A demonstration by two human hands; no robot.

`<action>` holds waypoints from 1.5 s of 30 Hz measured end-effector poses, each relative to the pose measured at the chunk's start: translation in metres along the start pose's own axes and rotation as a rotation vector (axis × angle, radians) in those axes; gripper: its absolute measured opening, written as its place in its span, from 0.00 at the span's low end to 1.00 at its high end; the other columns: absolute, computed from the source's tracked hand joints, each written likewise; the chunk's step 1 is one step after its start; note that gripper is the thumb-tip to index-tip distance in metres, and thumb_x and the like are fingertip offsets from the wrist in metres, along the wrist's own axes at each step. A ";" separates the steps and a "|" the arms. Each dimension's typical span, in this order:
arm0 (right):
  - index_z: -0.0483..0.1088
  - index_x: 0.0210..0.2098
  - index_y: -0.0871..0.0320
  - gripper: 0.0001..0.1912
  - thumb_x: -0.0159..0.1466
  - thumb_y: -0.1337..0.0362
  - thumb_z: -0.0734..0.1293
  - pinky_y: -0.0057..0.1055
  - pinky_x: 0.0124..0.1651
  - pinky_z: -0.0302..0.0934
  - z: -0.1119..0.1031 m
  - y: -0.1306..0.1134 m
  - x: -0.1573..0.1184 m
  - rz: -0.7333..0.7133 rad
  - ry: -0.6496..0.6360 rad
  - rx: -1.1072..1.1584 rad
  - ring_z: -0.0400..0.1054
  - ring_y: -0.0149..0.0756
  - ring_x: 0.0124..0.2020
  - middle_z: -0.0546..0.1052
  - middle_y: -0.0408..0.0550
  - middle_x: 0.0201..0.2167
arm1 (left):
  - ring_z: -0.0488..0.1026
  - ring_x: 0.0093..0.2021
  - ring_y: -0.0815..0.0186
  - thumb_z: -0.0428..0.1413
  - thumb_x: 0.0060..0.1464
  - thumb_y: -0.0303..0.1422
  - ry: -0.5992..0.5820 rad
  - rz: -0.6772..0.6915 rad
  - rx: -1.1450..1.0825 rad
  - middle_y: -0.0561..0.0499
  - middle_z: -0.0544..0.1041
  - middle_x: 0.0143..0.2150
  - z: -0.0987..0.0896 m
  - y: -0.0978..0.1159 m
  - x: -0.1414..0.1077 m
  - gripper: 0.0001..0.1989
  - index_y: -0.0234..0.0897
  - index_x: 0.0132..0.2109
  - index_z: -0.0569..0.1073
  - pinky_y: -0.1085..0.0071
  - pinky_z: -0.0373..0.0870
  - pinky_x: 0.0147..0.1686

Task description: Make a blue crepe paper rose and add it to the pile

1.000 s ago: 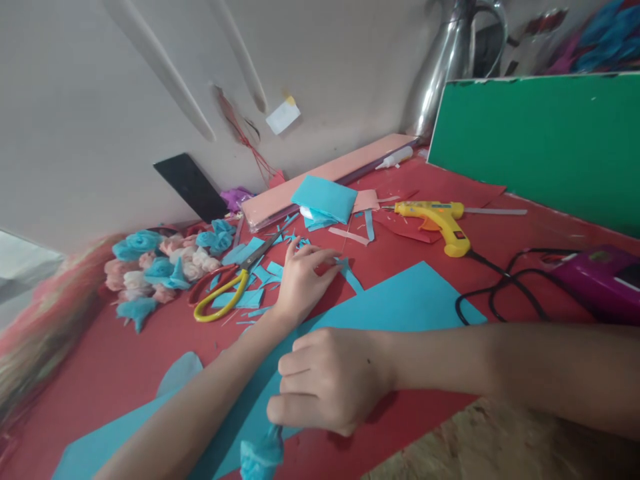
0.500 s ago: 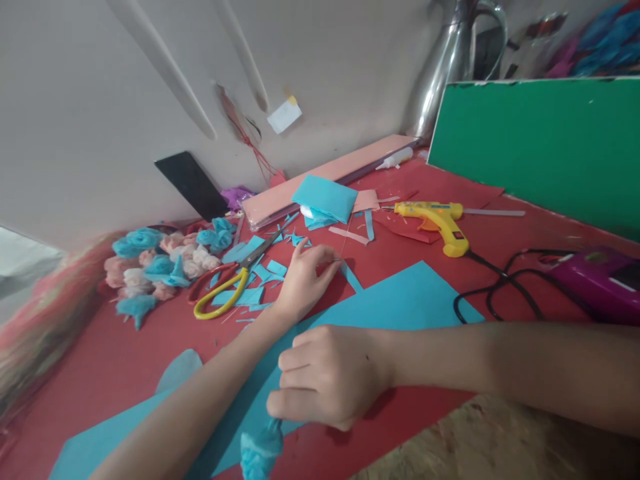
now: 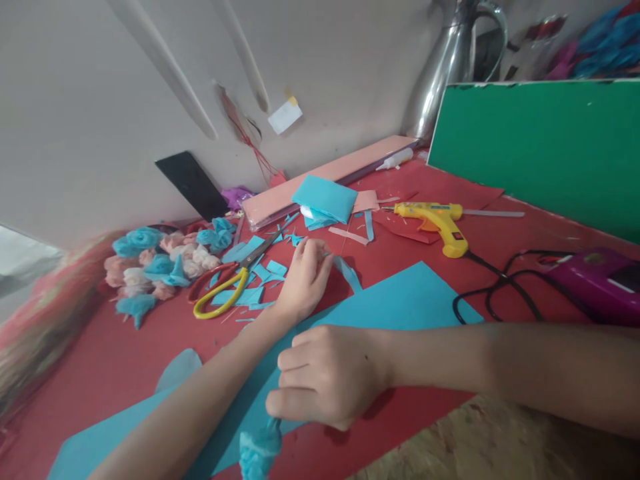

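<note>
My right hand (image 3: 327, 377) is closed round the twisted stem of a blue crepe paper flower (image 3: 260, 450), whose head hangs down below the fist. Farther off, my left hand (image 3: 307, 277) pinches the end of a narrow blue paper strip (image 3: 349, 273) and lifts it off the table; its other end lies by a large blue paper sheet (image 3: 400, 300). That sheet spreads beneath both forearms. Scissors (image 3: 243, 277) with one red and one yellow handle lie left of my left hand, among blue paper scraps (image 3: 240, 297).
Finished blue, pink and white paper flowers (image 3: 163, 260) cluster at the left. A yellow glue gun (image 3: 443, 223) with a black cord lies right of centre, near a purple box (image 3: 600, 283). Folded blue paper (image 3: 325, 198), a glue bottle (image 3: 397, 159) and a green board (image 3: 540, 147) stand or lie behind.
My left hand has drawn slightly to the left and picked up the end of the blue strip, which now bends upward. My right hand and the flower have hardly moved.
</note>
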State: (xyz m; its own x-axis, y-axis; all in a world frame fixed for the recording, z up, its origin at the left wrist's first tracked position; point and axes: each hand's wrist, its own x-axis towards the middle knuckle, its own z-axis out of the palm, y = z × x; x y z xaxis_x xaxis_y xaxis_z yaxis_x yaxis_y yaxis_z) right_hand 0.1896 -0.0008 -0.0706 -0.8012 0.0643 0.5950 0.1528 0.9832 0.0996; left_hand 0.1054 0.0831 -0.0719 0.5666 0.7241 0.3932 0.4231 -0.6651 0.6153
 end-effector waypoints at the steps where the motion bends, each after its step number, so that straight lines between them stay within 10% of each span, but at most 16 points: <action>1: 0.70 0.34 0.64 0.08 0.57 0.72 0.61 0.30 0.31 0.53 0.000 0.000 0.000 0.000 -0.001 0.002 0.57 0.33 0.26 0.64 0.41 0.19 | 0.71 0.44 0.60 0.44 0.60 0.31 -0.005 0.009 -0.016 0.47 0.74 0.39 0.000 0.000 0.000 0.03 0.41 0.36 0.58 0.60 0.67 0.43; 12: 0.71 0.34 0.64 0.08 0.58 0.72 0.61 0.29 0.34 0.56 -0.003 -0.001 0.001 0.011 -0.015 0.011 0.59 0.33 0.27 0.66 0.41 0.19 | 0.75 0.41 0.64 0.52 0.55 0.31 -0.209 0.095 -0.139 0.48 0.77 0.41 -0.007 0.006 0.000 0.15 0.39 0.49 0.61 0.66 0.70 0.45; 27: 0.71 0.35 0.65 0.09 0.57 0.72 0.61 0.30 0.30 0.55 -0.001 0.003 -0.001 0.002 0.015 0.017 0.60 0.34 0.27 0.67 0.41 0.19 | 0.74 0.35 0.62 0.63 0.45 0.32 -0.292 0.129 0.143 0.52 0.76 0.32 -0.019 0.014 0.006 0.15 0.38 0.41 0.72 0.64 0.68 0.41; 45: 0.73 0.32 0.65 0.08 0.55 0.72 0.62 0.29 0.30 0.55 0.000 0.001 -0.001 0.009 0.123 0.004 0.58 0.33 0.26 0.66 0.41 0.18 | 0.72 0.40 0.62 0.53 0.56 0.29 -0.436 0.188 0.044 0.48 0.77 0.38 -0.025 0.019 0.007 0.03 0.36 0.35 0.71 0.62 0.65 0.48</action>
State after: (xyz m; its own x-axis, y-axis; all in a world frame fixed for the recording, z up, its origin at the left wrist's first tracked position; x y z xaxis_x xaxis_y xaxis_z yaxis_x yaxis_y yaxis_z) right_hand 0.1906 0.0001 -0.0715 -0.7225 0.0518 0.6894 0.1572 0.9834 0.0909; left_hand 0.0992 0.0798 -0.0403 0.8759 0.4531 0.1657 0.3094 -0.7910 0.5279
